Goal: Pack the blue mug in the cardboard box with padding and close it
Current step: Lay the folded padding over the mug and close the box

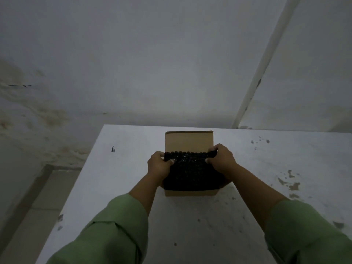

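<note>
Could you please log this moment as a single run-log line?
stage: padding | left hand: grip on black bubble wrap | right hand: grip on same sheet | cardboard box: open | mug: not visible

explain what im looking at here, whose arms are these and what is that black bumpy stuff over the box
This is one picture from a camera worn on a person's head, looking down at their own arms in green sleeves. No machine is involved. On the stained white table stands an open brown cardboard box, its far flap upright. The left hand and right hand each grip an end of a black bubble-textured padding sheet, holding it over the box's opening. The blue mug is not visible; it may be under the padding.
</note>
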